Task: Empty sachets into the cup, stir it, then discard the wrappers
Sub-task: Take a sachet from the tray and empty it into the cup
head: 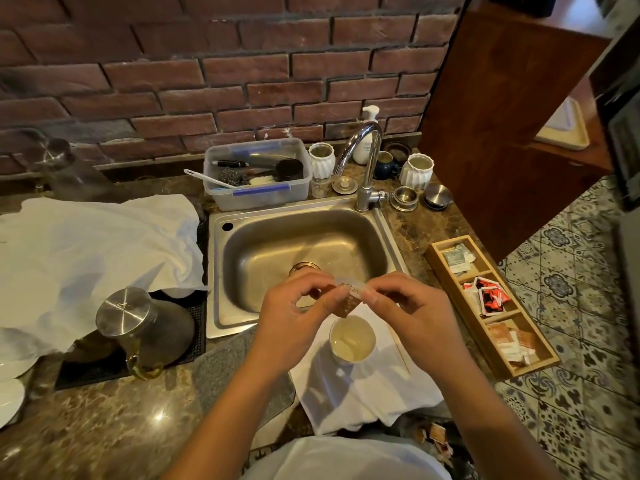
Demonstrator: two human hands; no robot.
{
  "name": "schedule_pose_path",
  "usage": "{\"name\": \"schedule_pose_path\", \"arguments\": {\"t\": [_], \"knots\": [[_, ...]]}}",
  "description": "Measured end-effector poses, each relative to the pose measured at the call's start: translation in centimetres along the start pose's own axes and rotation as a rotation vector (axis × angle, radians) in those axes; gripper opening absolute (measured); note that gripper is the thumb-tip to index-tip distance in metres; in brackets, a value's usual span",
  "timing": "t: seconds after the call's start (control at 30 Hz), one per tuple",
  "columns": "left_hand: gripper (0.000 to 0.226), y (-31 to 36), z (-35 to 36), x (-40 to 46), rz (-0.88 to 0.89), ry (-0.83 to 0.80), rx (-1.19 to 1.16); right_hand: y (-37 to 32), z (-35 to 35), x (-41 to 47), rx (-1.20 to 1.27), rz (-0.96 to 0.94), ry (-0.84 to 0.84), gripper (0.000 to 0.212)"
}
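Marble-patterned brown stone forms the table (104,420) I am watching remotely, its polished surface carrying a square stainless sink (304,251) and a crumpled white cloth (363,393) at the near edge. On that cloth stands the white cup (352,339), round and smooth, holding a pale liquid with what looks like undissolved powder; I cannot tell how many sachets went in. Beside it, on the cloth, lies a thin wooden stir stick (400,351), so stirring seems not yet begun. To the right, a long bamboo organiser (491,303) with three compartments holds more paper packets: grey-green ones farthest away, red-and-black in the middle, tan and white nearest.

Both hands meet just above the cup. The left hand (294,317) and right hand (408,310) each pinch one end of a small sachet (349,294), brown and printed below, pale and crinkled along its upper strip, fingers clenched on it as if tearing or tipping it. I judge the emptying step under way, with stirring and discarding still to come. Torn brown wrappers (436,441) appear to lie low at the frame's bottom, blurred.
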State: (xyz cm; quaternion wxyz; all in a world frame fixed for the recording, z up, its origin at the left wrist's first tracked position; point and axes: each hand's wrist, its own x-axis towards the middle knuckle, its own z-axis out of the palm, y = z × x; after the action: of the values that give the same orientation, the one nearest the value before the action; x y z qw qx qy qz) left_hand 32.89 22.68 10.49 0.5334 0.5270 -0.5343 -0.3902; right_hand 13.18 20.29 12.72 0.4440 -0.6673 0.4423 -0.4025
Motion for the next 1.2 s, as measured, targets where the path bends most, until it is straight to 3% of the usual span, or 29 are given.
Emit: {"name": "schedule_pose_path", "arguments": {"t": [0.17, 0.43, 0.67, 0.83, 1.2], "knots": [[0.013, 0.2, 0.0, 0.1, -0.032, -0.008, -0.034, 0.3, -0.1, 0.1, -0.003, 0.042, 0.060, 0.009], [0.007, -0.1, 0.4, 0.3, 0.029, -0.074, 0.100, 0.0, -0.3, -0.2, -0.209, -0.077, 0.009, 0.012], [0.008, 0.0, 1.0, 0.2, 0.037, -0.051, 0.053, 1.1, 0.2, -0.3, -0.173, 0.084, 0.102, 0.003], [0.007, 0.2, 1.2, -0.3, 0.053, -0.085, 0.068, 0.6, -0.4, 0.0, -0.101, 0.084, -0.005, 0.003], [0.013, 0.2, 1.0, 0.0, -0.018, -0.163, -0.007, 0.5, -1.1, -0.2, -0.194, 0.006, -0.149, 0.019]]}}
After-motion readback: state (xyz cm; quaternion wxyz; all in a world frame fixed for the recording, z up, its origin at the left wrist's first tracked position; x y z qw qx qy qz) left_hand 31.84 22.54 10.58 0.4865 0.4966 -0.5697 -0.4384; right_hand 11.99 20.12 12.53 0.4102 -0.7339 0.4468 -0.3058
